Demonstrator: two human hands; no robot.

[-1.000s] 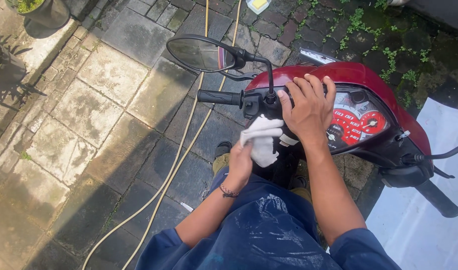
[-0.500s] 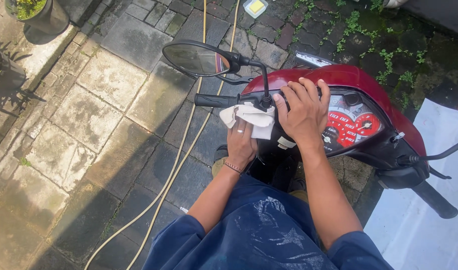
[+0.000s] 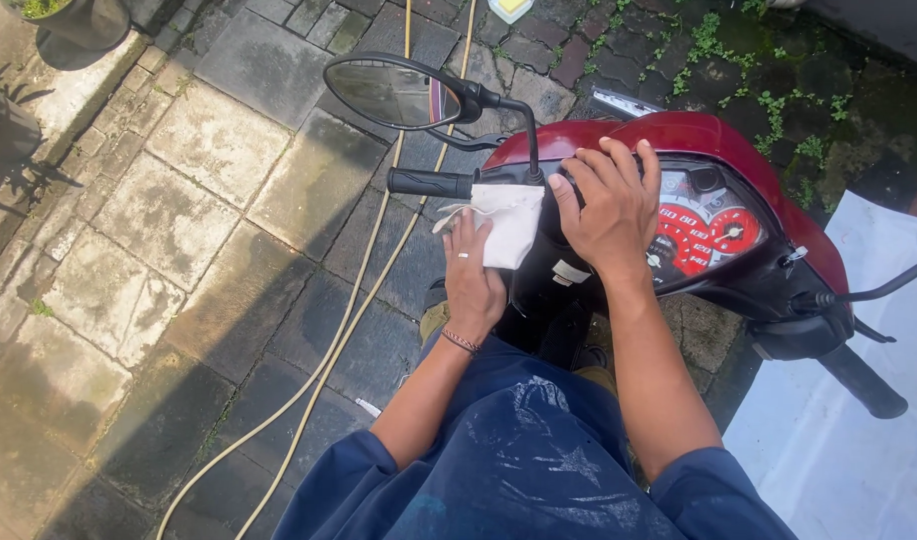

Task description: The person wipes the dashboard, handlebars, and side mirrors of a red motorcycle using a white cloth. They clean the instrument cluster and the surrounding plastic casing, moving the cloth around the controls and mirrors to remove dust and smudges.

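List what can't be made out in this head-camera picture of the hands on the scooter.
- Head view: the left side of the scooter's dashboard is hidden under the right hand.
- Head view: the handlebar part beside the left grip is covered by the white cloth that the left hand presses.
- Head view: the plant pot and yellow-topped container are cut off by the top edge.
- Head view: the mirror reflection is too dim to read.

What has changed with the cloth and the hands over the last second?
The left hand has carried the white cloth up from below the handlebar to just beside the black grip. The right hand stays spread on the red scooter.
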